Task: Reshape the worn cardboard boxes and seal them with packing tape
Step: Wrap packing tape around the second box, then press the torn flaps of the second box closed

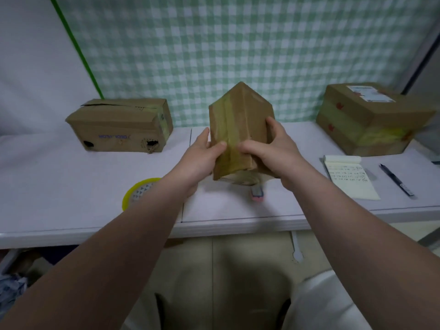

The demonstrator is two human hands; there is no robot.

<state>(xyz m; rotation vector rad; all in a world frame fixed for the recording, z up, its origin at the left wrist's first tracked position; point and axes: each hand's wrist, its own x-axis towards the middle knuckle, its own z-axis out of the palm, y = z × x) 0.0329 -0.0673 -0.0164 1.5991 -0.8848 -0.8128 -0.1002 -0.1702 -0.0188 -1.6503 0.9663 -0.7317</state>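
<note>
Both hands grasp middle box [240, 129] above desk [71, 186]: left hand [202, 154], right hand [269, 148]. Square corners, thumb-press tape seam flat before setting down.

Soft, even indoor light, slightly dim, source likely overhead. Faint shadow under held box [240, 129] on table [71, 186]. Wide-angle bowing at edges. Mild overall blur; notepad [350, 177] writing illegible.

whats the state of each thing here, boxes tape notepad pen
middle box: taped, gripped on end by left hand and right hand
left box: top seam gaping, front holed
right box: taped, label on top
tape roll: lying flat
notepad: open
pen: lying beside notepad
</note>
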